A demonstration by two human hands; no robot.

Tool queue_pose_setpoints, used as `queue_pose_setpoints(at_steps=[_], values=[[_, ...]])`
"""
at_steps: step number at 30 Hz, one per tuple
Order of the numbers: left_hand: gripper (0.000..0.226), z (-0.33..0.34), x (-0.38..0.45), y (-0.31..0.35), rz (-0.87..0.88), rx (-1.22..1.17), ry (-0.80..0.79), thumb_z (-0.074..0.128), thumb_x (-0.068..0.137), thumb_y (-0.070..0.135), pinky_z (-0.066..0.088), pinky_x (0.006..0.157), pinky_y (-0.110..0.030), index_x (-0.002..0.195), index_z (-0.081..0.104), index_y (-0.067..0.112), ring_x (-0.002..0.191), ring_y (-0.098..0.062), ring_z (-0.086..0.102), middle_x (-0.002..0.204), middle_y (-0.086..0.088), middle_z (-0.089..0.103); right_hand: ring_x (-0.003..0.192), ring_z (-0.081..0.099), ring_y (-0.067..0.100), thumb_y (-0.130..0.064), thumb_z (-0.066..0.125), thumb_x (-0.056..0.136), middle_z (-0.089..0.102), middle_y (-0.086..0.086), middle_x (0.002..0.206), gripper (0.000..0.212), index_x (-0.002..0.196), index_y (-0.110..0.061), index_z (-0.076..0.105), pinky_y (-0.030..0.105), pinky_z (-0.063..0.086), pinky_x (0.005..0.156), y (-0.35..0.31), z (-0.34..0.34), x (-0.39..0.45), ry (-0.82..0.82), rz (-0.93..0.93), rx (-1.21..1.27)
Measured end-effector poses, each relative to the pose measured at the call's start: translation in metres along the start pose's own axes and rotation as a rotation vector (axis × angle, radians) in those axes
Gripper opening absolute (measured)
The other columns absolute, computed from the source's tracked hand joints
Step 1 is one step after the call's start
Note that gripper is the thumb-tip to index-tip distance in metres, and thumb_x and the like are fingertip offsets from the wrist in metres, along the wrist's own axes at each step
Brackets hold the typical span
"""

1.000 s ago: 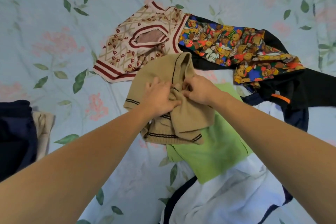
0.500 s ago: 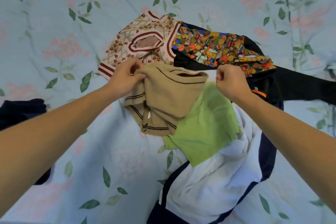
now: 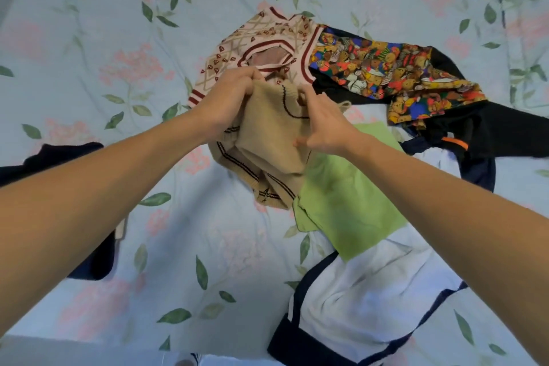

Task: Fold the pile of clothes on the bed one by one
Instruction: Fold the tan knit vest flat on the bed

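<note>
The left hand [image 3: 230, 95] grips the top edge of the tan knit sweater [image 3: 273, 140], fingers curled round a bunched fold, lifting it clear of the pile so it can hang and show its shape. The right hand [image 3: 322, 125] is spread wide, fingers straight, palm against the sweater's right side, holding nothing; my guess is it is feeling for the other shoulder or a seam to pinch. The sweater sits at the middle of the pile, crumpled, its striped hem trailing toward six o'clock.

At four o'clock from it lies the green cloth [image 3: 347, 202], partly under the sweater's edge, and below that the white and navy garment [image 3: 368, 306]. At twelve o'clock is the patterned cream vest [image 3: 267, 36], and at two o'clock the teddy-bear print fabric [image 3: 395, 68] over a black garment [image 3: 511, 131]. Everything rests on the floral bedsheet [image 3: 118, 38]. A dark navy item [image 3: 59, 154] waits at nine o'clock, perhaps already folded.
</note>
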State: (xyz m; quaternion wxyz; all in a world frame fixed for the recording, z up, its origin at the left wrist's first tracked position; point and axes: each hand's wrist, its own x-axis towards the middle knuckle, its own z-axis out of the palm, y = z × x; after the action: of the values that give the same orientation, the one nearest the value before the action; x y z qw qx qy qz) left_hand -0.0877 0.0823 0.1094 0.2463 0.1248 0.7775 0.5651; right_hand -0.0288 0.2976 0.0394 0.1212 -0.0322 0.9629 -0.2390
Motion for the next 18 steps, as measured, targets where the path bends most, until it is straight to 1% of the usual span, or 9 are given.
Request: queue_pose_setpoints(at_steps=[1,2,4,6,7,8,11,15,18], values=[[0.006,-0.005,-0.003,0.004,0.010,-0.010,-0.009,0.049,0.079,0.016,0.039,0.066,-0.020,0.073,0.051,0.017,0.070,-0.002,0.048,0.078,0.002,0.051,0.109,0.054,0.028,-0.026,0.090,0.072,0.063,0.010,0.111,0.095,0.143,-0.018,0.028,0.043,0.038,0.102,-0.003,0.002,-0.002,-0.010,0.012,-0.016],[0.009,-0.010,-0.005,0.007,0.024,0.015,-0.018,0.056,0.081,0.023,0.039,0.068,-0.021,0.076,0.053,0.017,0.073,-0.004,0.049,0.081,0.002,0.053,0.104,0.056,0.029,-0.021,0.086,0.075,0.065,0.011,0.104,0.091,0.144,-0.016,0.027,0.041,0.039,0.095,-0.003,0.003,-0.004,-0.023,0.031,-0.054],[0.023,-0.022,-0.011,0.014,0.055,0.127,-0.026,0.074,0.085,0.033,0.043,0.068,-0.019,0.085,0.058,0.017,0.076,-0.005,0.053,0.083,0.005,0.057,0.101,0.059,0.035,-0.012,0.076,0.079,0.066,0.014,0.101,0.074,0.143,-0.012,0.037,0.035,0.035,0.077,0.000,0.003,-0.011,-0.038,0.068,-0.173],[0.027,-0.032,-0.016,0.030,0.077,0.207,-0.044,0.084,0.083,0.025,0.045,0.065,-0.019,0.087,0.058,0.018,0.074,-0.005,0.055,0.081,0.006,0.059,0.099,0.062,0.038,-0.017,0.071,0.086,0.062,0.012,0.099,0.036,0.119,-0.014,0.058,0.037,0.040,0.069,0.002,-0.007,-0.020,-0.041,0.135,-0.226],[0.027,-0.037,-0.019,0.041,0.091,0.236,-0.042,0.084,0.083,0.020,0.044,0.064,-0.019,0.084,0.057,0.019,0.072,-0.004,0.054,0.080,0.006,0.059,0.095,0.062,0.037,-0.021,0.070,0.089,0.058,0.009,0.096,0.020,0.107,-0.015,0.063,0.038,0.045,0.068,-0.001,-0.018,-0.025,-0.018,0.179,-0.209],[0.028,-0.044,-0.022,0.054,0.106,0.263,-0.035,0.082,0.084,0.016,0.042,0.063,-0.019,0.082,0.055,0.020,0.070,-0.002,0.052,0.078,0.006,0.057,0.092,0.062,0.035,-0.023,0.069,0.091,0.057,0.006,0.094,0.012,0.099,-0.015,0.065,0.038,0.048,0.067,-0.006,-0.031,-0.031,0.017,0.209,-0.172],[0.025,-0.067,-0.036,0.102,0.138,0.329,-0.006,0.075,0.092,0.016,0.038,0.062,-0.020,0.082,0.052,0.019,0.068,-0.001,0.048,0.078,0.005,0.054,0.089,0.063,0.035,-0.021,0.069,0.093,0.066,0.008,0.094,0.010,0.100,-0.018,0.062,0.039,0.049,0.066,-0.028,-0.085,-0.052,0.083,0.233,-0.096],[0.026,-0.104,-0.063,0.178,0.126,0.320,0.027,0.064,0.101,0.019,0.034,0.061,-0.023,0.082,0.046,0.021,0.071,-0.009,0.044,0.081,0.002,0.048,0.093,0.058,0.031,-0.024,0.075,0.089,0.067,0.008,0.098,0.027,0.110,-0.019,0.060,0.042,0.046,0.071,-0.069,-0.188,-0.086,0.097,0.214,-0.059],[0.024,-0.130,-0.094,0.240,0.133,0.373,0.043,0.053,0.107,0.020,0.030,0.056,-0.018,0.087,0.040,0.017,0.070,-0.010,0.036,0.082,0.001,0.041,0.083,0.054,0.030,-0.012,0.077,0.086,0.060,0.005,0.083,0.026,0.102,-0.015,0.057,0.038,0.044,0.066,-0.105,-0.265,-0.121,0.152,0.201,0.047]])
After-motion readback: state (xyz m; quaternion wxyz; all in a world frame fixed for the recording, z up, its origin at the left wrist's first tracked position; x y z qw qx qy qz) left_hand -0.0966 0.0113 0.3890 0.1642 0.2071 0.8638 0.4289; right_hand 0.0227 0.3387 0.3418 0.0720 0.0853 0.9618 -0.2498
